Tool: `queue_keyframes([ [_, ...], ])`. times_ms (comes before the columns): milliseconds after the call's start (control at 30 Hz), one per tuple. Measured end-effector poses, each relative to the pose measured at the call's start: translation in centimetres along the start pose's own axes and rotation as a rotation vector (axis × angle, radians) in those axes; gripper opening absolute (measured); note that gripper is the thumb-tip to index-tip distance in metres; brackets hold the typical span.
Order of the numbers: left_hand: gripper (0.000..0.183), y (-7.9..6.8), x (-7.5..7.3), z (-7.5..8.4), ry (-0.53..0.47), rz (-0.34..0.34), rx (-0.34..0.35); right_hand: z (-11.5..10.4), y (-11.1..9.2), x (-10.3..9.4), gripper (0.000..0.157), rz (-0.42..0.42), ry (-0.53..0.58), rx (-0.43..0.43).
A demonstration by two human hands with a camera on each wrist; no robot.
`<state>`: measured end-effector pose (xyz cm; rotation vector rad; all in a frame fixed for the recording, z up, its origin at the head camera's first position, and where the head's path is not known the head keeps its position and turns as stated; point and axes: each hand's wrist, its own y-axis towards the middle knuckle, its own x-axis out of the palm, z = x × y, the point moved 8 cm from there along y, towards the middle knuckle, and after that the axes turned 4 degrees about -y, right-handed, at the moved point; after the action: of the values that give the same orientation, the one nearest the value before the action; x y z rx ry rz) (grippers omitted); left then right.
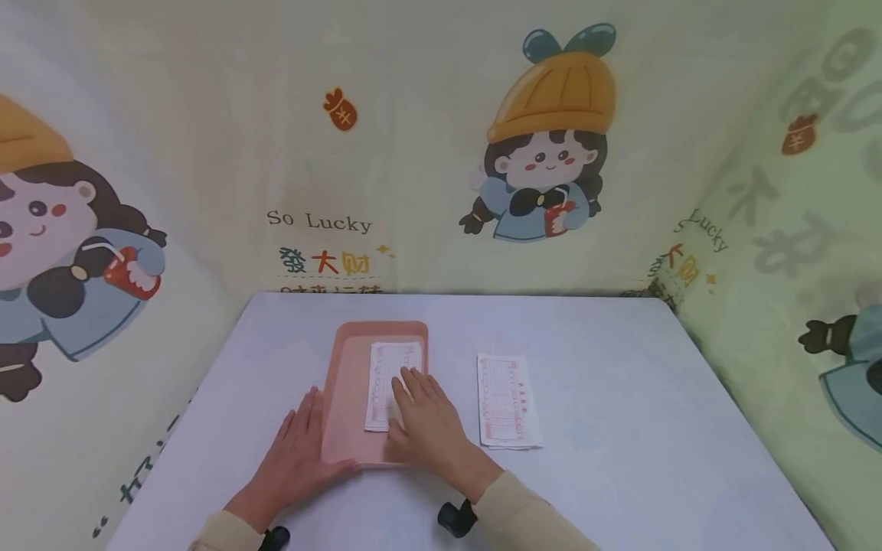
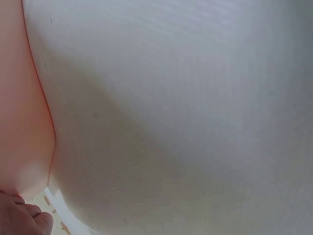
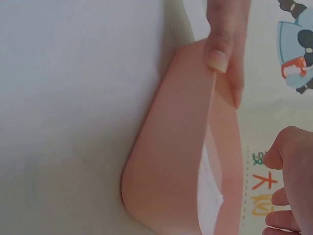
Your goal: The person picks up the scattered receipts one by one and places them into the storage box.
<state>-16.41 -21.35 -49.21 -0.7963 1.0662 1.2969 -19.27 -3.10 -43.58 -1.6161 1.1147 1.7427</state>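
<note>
A pink tray (image 1: pixel 347 413) lies on the white table with a stack of red-printed paper forms (image 1: pixel 378 383) in it, toward its right side. My left hand (image 1: pixel 295 451) is at the tray's near left corner, fingers straight along the left side and thumb on the near rim, as the right wrist view also shows. Over the tray's right side is my right hand (image 1: pixel 430 432), its fingers loosely bent above the forms and covering part of them. In the right wrist view this hand (image 3: pixel 293 181) appears above the tray's rim, holding nothing visible.
To the right of the tray, a second stack of red-printed forms (image 1: pixel 508 402) lies on the table (image 1: pixel 620 398). Cloth with cartoon prints (image 1: pixel 427 153) hangs behind the table and at both sides. Black wrist cameras (image 1: pixel 456 519) sit below the hands.
</note>
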Motion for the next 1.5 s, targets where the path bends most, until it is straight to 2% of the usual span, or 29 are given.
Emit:
queue_keyframes([
  [200,0.129,-0.1,0.1,-0.1,-0.008,-0.03,-0.024,2.3,-0.9,-1.3,0.056,0.048,0.075,0.049],
  [433,0.132,0.0,0.3,-0.2,-0.017,-0.066,-0.056,4.6,-2.5,-2.3,0.055,0.13,0.063,0.053],
  [633,0.133,0.0,0.5,-0.4,-0.013,-0.063,-0.056,6.1,-3.8,-2.5,0.055,0.177,0.082,0.081],
  [1033,0.133,-0.1,0.2,-0.4,-0.027,-0.066,-0.059,8.7,-6.1,-1.7,0.056,0.228,0.072,0.126],
  [1333,0.131,0.0,0.4,-0.6,-0.035,-0.057,-0.057,10.2,-7.6,-1.0,0.057,0.22,0.082,0.158],
  [1500,0.132,0.0,0.2,-0.5,-0.034,-0.06,-0.057,10.6,-8.3,-1.1,0.057,0.255,0.092,0.158],
])
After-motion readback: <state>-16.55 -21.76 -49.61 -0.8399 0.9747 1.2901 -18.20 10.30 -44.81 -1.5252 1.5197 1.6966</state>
